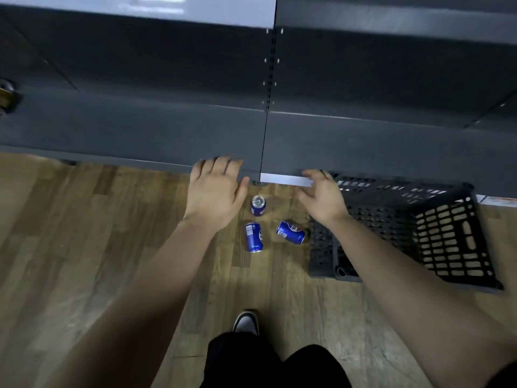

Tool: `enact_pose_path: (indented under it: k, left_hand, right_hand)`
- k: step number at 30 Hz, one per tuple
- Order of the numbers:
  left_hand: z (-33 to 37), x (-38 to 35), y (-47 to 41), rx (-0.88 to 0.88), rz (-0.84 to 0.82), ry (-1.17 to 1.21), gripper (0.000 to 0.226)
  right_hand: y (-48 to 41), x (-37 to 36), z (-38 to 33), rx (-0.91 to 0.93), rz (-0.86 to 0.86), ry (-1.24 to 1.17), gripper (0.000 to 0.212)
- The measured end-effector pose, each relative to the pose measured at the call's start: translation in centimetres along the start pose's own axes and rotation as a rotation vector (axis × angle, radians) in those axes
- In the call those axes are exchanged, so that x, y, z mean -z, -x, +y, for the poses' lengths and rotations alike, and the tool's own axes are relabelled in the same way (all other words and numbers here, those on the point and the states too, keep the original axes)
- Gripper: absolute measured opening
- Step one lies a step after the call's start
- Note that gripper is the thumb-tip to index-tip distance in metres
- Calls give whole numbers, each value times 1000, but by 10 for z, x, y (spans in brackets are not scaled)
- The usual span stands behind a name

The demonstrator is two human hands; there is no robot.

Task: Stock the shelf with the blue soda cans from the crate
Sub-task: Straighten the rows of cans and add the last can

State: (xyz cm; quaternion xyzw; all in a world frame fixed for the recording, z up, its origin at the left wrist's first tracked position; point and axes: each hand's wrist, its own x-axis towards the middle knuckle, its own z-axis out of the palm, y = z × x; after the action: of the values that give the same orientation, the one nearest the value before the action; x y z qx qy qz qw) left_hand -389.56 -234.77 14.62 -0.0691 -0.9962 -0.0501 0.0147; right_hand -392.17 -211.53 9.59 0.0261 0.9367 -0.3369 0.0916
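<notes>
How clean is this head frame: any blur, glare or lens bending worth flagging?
Head view: dim overall; white glare streaks the upper shelf; the object at the left edge is smeared; shelf edges bow from the wide lens; the cans on the floor read clearly.

Wood-look plank floor (84, 247), brown w/ grey streaks, fills the lower half of the view. At btm centre a shoe (246, 322), dark w/ a pale toe, stands flat on the planks, toe pointing fwd; just below it, black trousers (279, 365) cover both legs. At the far L edge sits a small dark-and-brass obj (7, 93), too blurred to identify.
</notes>
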Motion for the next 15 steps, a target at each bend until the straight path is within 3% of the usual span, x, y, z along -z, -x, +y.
enact_pose_path:
  k: [9,15]
  left_hand:
    - [-16,-208,9,-26,-23,2,60]
    - [-12,-299,7,-43,-31,8,57]
  right_hand:
    - [-37,-158,142,-36,-33,71,48]
    - [-54,-226,209,-96,-22,88,50]
